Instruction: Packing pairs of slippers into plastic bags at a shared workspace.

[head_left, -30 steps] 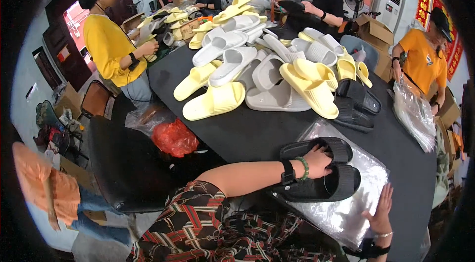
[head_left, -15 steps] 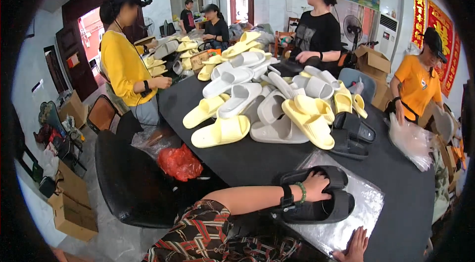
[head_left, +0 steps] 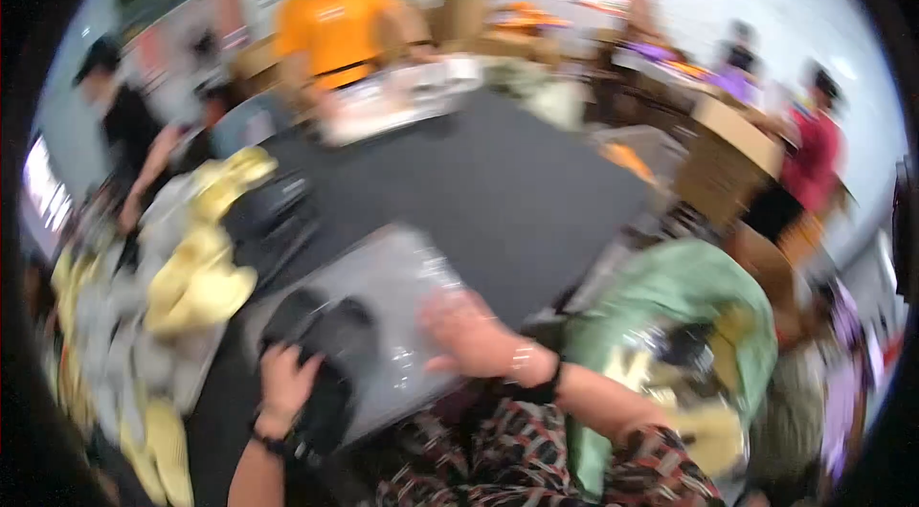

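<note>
A pair of black slide slippers [head_left: 328, 402] lies on a clear plastic bag [head_left: 397, 263] at the near side of the dark table. My left hand [head_left: 286, 381] grips the slippers from above, fingers curled over their upper part. Close by, my right hand [head_left: 467, 333] is stretched out flat over the right part of the bag, blurred, with nothing in it. Another black pair [head_left: 273, 220] is smeared by motion, just beyond the bag to the left.
Yellow and grey slippers [head_left: 196, 287] are heaped at the left. A green sack [head_left: 713, 282] holding bagged slippers stands at the right by my forearm. Across the table, a person in orange [head_left: 335, 28] handles plastic bags [head_left: 402, 95]. A cardboard box [head_left: 732, 148] is at the right.
My view has swung to the right, so the slipper heap is now at the left and the green sack has come in. My left hand stays on the black slippers; the right hand remains spread.
</note>
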Motion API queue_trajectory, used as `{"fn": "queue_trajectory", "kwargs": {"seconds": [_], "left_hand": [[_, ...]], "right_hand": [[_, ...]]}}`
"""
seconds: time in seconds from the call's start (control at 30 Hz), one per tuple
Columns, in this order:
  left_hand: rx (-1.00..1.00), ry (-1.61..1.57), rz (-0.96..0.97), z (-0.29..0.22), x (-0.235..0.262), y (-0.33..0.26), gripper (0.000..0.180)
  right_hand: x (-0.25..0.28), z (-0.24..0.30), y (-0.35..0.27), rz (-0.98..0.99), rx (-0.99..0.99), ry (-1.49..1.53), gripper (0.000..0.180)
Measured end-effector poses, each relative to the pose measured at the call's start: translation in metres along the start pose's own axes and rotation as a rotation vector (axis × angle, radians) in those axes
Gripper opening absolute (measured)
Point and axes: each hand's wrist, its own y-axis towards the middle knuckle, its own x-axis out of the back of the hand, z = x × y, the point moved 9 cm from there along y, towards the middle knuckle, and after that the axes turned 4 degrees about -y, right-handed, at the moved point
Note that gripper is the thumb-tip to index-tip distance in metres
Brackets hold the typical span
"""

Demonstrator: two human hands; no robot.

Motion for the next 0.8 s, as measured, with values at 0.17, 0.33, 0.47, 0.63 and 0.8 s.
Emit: {"fn": "queue_trajectory", "kwargs": {"seconds": [0.17, 0.33, 0.47, 0.63, 0.8], "left_hand": [[0.233, 0.166, 0.077, 0.064, -0.022, -0.028, 0.037], [0.187, 0.069, 0.186, 0.043, -0.03, -0.008, 0.037], [0.183, 0.036, 0.163, 0.039, -0.024, -0.007, 0.035], [0.261, 0.143, 0.241, 0.044, -0.022, -0.008, 0.032], [0.242, 0.083, 0.254, 0.046, -0.012, -0.027, 0.026]], "right_hand": [[-0.029, -0.003, -0.032, 0.167, -0.143, 0.124, 0.097], [-0.023, -0.009, -0.047, 0.083, -0.175, 0.119, 0.092], [-0.023, -0.005, -0.038, 0.076, -0.202, 0.175, 0.087], [-0.031, -0.008, -0.035, 0.069, -0.255, 0.197, 0.074], [-0.027, -0.012, -0.041, 0.065, -0.243, 0.149, 0.072]]}}
